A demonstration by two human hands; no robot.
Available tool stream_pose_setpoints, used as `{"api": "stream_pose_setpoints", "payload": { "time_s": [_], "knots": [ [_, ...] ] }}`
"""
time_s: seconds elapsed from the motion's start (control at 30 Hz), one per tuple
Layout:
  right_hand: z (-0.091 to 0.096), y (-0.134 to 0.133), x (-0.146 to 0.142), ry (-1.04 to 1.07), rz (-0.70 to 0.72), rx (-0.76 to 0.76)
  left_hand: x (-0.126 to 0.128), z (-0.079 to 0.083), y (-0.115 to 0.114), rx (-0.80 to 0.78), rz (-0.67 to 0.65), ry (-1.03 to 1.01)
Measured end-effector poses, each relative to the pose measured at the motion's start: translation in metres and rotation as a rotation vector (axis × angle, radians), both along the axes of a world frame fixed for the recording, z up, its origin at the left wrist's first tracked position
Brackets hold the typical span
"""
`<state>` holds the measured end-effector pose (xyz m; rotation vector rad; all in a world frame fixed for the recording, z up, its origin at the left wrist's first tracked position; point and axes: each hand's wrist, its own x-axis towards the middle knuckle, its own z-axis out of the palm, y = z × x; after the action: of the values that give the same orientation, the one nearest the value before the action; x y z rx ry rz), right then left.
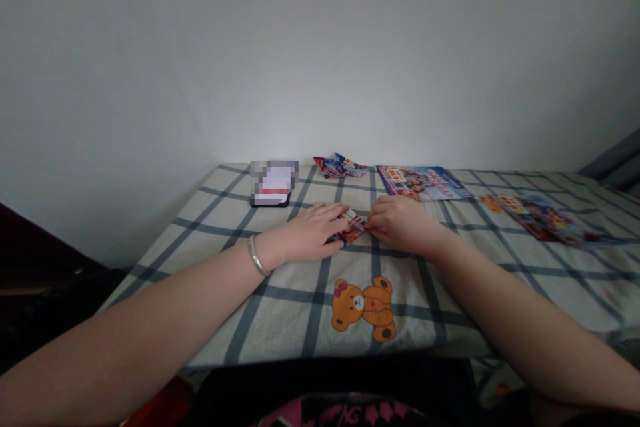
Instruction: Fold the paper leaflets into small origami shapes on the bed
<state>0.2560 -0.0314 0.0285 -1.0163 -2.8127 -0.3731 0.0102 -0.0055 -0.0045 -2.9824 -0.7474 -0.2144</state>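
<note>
A small folded piece of colourful printed paper point(351, 227) lies on the checked cloth point(310, 307) in the middle. My left hand point(310, 233), with a silver bangle on the wrist, presses on its left side with fingers curled over it. My right hand point(400, 221) pinches the paper's right edge with fingers together. Most of the paper is hidden under my fingers.
A phone point(273, 184) lies at the back left. A crumpled folded paper point(340, 165) sits at the back middle. Two colourful printed sheets, one point(423, 182) behind my right hand, one point(543, 217) further right. A bear print point(365, 307) is on the cloth. Wall behind.
</note>
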Motion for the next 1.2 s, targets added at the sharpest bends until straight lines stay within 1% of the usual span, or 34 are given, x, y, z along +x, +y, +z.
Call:
{"api": "stream_pose_setpoints", "payload": {
  "time_s": [0.2,0.33,0.43,0.53,0.6,0.7,0.8,0.93,1.07,1.2],
  "knots": [
    [-0.002,0.003,0.002,0.005,0.005,0.009,0.002,0.0,-0.001,-0.016,0.019,0.0],
    [-0.005,0.005,0.003,0.001,-0.021,0.089,0.003,0.001,-0.004,0.052,0.017,-0.031],
    [-0.006,0.008,0.004,-0.004,-0.039,0.148,0.002,0.0,-0.006,0.071,0.03,-0.061],
    [-0.006,0.011,0.004,-0.016,-0.044,0.163,0.001,0.0,-0.008,0.082,0.05,-0.072],
    [-0.006,0.012,0.004,-0.031,-0.039,0.14,0.001,0.0,-0.007,0.097,0.059,-0.067],
    [-0.005,0.013,0.004,-0.057,-0.026,0.067,0.002,-0.001,-0.004,0.093,0.074,-0.077],
    [-0.004,0.012,0.006,-0.061,-0.033,0.018,0.003,-0.002,-0.001,0.037,0.085,-0.084],
    [-0.002,0.01,0.01,-0.051,-0.033,-0.018,0.004,-0.001,0.0,-0.06,0.127,-0.042],
    [-0.002,0.01,0.013,-0.007,-0.031,-0.047,0.002,-0.002,0.001,-0.077,0.101,-0.066],
    [-0.007,0.011,0.012,0.086,-0.05,-0.037,0.0,-0.003,0.003,-0.082,0.092,-0.071]
  ]
}}
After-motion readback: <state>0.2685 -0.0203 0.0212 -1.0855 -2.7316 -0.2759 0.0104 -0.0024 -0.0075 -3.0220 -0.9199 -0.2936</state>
